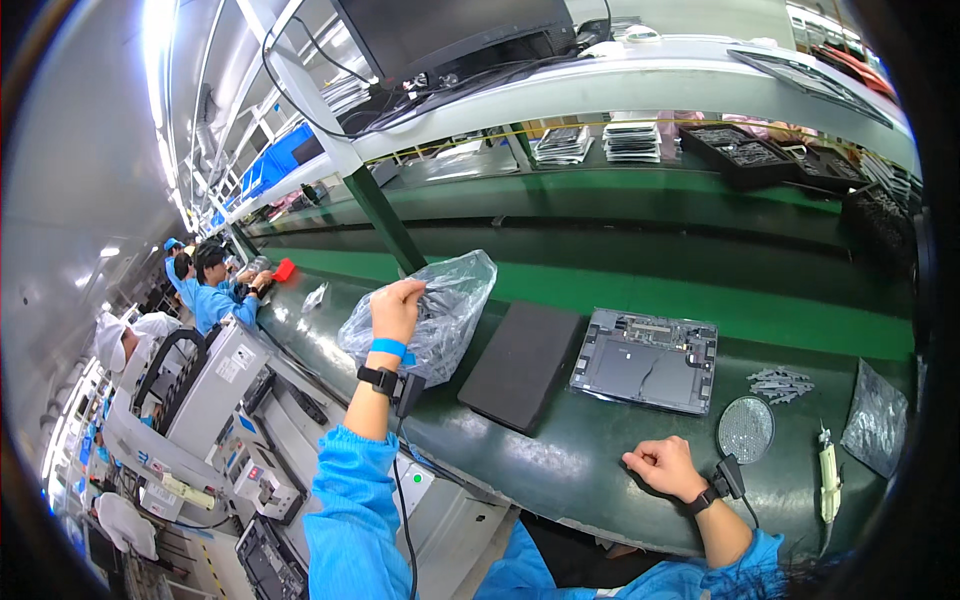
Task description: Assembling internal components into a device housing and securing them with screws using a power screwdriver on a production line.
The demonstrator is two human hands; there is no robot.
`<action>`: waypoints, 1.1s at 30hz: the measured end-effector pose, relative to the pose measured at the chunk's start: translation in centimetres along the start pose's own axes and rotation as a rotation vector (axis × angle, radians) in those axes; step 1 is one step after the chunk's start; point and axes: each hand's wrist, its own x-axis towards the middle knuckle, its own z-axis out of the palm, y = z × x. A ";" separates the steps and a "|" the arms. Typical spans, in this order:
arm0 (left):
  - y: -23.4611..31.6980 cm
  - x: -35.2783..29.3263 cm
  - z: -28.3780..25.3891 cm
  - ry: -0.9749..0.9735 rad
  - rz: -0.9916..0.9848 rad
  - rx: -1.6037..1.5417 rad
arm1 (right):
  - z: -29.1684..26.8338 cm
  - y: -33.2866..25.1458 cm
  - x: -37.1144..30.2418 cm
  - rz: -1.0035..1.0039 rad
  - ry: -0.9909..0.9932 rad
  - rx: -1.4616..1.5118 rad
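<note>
The left hand (397,308), at centre left of the frame, is lifting a clear crinkled plastic bag (440,310) off the green tabletop (560,450). Its grip is closing tight on the bag's upper edge, fingers curled over the film, and the bag is hanging below and to the right of the fist, its lower end touching or just above the tabletop. The right hand (662,466), lower right of centre, is resting on the tabletop's near edge with its grip curled into a loose fist; it seems to be holding nothing, though the palm is hidden.

To do this well, in my judgement, the pinch should be staying on the bag's rim and not its middle, so the film is hanging straight and whatever dark thing is inside is not slipping out. The free hand could be steadying the lower end.

Just right of the bag a flat dark grey slab (522,364) is lying, and beside that an opened laptop base (647,360) showing its inner parts. Further right are sitting a round mesh disc (746,429), a small heap of grey parts (780,381), a second crumpled clear bag (875,417) and a white hand tool (828,482). On the shelf at upper right black trays (740,152) and stacks of grey sheets (632,140) are standing. At far left a small red thing (284,270) is lying near other workers in blue.
</note>
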 end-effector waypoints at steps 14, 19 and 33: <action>6.2 1.0 -2.0 0.047 -0.109 -0.229 | 0.0 0.1 -0.1 -0.015 0.021 0.023; 13.7 -0.8 -2.5 -0.155 -0.065 -0.337 | -0.2 0.0 -0.6 0.071 0.287 0.115; 29.8 -13.8 4.0 -0.487 0.160 -0.719 | -0.4 -1.8 -0.7 -0.425 0.460 -0.048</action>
